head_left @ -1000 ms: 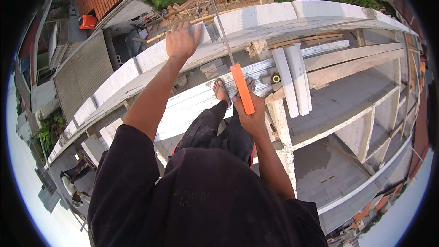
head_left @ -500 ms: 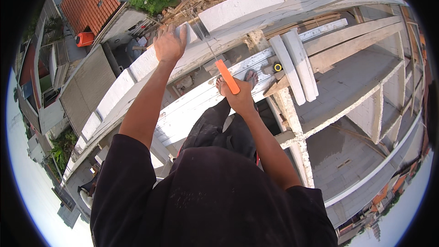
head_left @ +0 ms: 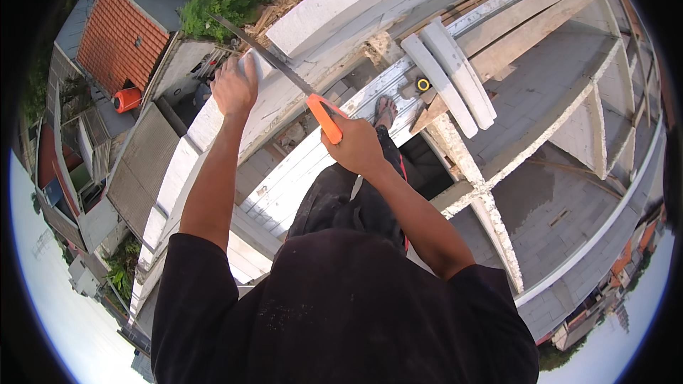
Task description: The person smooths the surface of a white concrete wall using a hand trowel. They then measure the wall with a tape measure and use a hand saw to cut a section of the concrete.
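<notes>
A handsaw [head_left: 325, 119] with an orange handle is gripped in my right hand [head_left: 358, 146]. Its long grey blade slants up and left, its tip out past the wall's outer edge. The blade lies along the cut end of a white lightweight block [head_left: 263, 68] on top of the wall. My left hand [head_left: 235, 86] presses on that block, fingers bent over it and thumb near the blade. Across a gap stands another white block [head_left: 334, 7] in the same row. My sandalled foot [head_left: 385, 111] is on a white ribbed plank [head_left: 284, 188] below.
Two narrow white block strips [head_left: 455, 75] lean across timber boards [head_left: 537, 25] at the right. A yellow-and-black tape measure [head_left: 423, 84] sits beside them. Rough concrete beams [head_left: 537, 149] frame a lower grey floor [head_left: 548, 206]. Beyond the wall, the ground drops to tiled roofs [head_left: 121, 32].
The saw has been drawn up and left, now showing more blade beside the block. My right foot shows more clearly; the other is hidden. The whole view has shifted and turned.
</notes>
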`<state>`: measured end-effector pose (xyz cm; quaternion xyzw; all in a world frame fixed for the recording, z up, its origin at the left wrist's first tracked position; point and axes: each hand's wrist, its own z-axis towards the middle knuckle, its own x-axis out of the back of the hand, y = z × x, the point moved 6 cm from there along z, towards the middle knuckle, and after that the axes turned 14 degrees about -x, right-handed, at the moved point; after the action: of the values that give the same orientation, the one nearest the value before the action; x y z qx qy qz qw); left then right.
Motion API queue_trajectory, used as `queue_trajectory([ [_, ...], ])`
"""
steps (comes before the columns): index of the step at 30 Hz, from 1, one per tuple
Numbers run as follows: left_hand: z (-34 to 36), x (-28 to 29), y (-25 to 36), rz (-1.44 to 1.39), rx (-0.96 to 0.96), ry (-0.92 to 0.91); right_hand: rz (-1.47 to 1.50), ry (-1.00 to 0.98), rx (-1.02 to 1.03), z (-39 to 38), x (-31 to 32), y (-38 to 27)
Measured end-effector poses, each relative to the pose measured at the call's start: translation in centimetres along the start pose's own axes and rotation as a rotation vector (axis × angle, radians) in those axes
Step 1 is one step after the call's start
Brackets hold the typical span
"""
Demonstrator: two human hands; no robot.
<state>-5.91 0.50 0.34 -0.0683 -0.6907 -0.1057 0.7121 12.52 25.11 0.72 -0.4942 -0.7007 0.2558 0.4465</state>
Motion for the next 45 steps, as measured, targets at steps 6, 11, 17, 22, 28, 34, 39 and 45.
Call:
queue_trajectory([
  [6, -0.5, 0.1, 0.3, -0.027, -0.035, 0.085, 0.291, -0.048, 0.024, -2.8, 1.8, -0.4],
  [11, 0.0, 0.3, 0.4, -0.007, -0.031, 0.053, 0.397, -0.15, -0.134, 1.0, -0.6, 3.8],
  [17, -0.6, -0.1, -0.2, -0.013, -0.019, 0.038, 0.443, -0.125, 0.053, -1.1, 2.8, -1.6],
  [22, -0.2, -0.1, -0.3, -0.004, -0.015, 0.04, 0.159, -0.077, -0.025, 0.7, 0.6, -1.1],
  [28, -0.1, 0.8, 0.2, -0.031, 0.007, 0.026, 0.141, 0.062, 0.195, -2.9, -0.6, 0.5],
  [34, -0.2, 1.1, 0.5, -0.047, 0.017, -0.01, 0.004, -0.016, 0.109, -1.4, 0.5, 0.2],
  [39, -0.7, 0.8, -0.1, -0.038, 0.011, 0.06, 0.192, -0.019, 0.061, -3.6, 1.9, -4.2],
  [45, -0.2, 0.5, -0.1, -0.064, 0.015, 0.035, 0.068, -0.044, 0.028, -0.6, -0.8, -1.9],
])
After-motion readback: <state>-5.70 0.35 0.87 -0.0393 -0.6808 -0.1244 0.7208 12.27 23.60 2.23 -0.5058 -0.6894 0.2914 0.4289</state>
